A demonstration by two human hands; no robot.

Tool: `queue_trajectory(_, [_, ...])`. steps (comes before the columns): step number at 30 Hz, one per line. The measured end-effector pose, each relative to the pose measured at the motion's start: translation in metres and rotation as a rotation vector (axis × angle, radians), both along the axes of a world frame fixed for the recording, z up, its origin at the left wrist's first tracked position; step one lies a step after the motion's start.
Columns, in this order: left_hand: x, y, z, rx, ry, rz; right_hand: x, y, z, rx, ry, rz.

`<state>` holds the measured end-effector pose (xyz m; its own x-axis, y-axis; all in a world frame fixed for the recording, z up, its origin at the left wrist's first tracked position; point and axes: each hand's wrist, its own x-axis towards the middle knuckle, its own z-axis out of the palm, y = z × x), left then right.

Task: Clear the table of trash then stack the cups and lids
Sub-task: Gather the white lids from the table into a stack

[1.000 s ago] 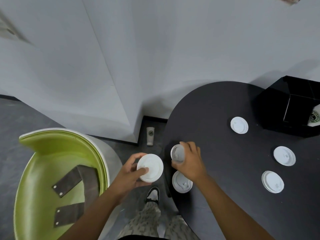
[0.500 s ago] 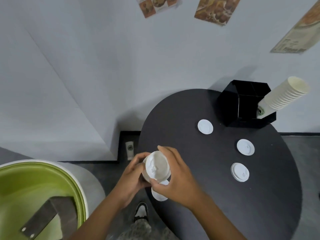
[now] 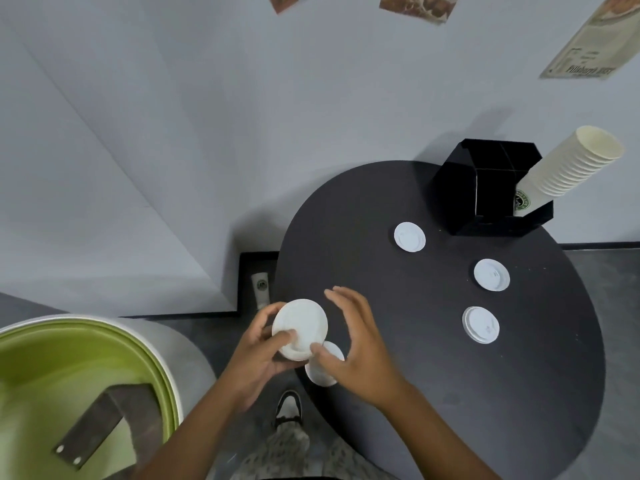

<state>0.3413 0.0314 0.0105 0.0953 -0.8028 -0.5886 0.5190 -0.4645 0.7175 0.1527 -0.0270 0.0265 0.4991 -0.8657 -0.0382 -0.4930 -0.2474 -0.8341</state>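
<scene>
Holding lids (image 3: pixel 300 328), left hand (image 3: pixel 258 355)

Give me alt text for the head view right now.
Left hand grips a small stack of white lids at the near edge of a round black table, right hand spread open beside it. Four more lids lie on the table; a black holder carries stacked paper cups.

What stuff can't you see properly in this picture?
- Lid near the table edge: the right hand and the held lids cover part of it.
- How many lids the left hand holds: their edges blur together.
- Cup on the floor: table hides one side.
- Poster: cut off, print too small.
</scene>
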Motion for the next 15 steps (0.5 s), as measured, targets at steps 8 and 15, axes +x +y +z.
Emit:
queue_trajectory(8, [0.022, 0.024, -0.023, 0.085, -0.054, 0.079, -0.009, 0.027, -0.074, 0.018, 0.526, 0.162])
queue_trajectory(15, [0.022, 0.030, -0.030, 0.106, -0.059, 0.069, -0.015, 0.033, -0.111, -0.041, 0.579, 0.116])
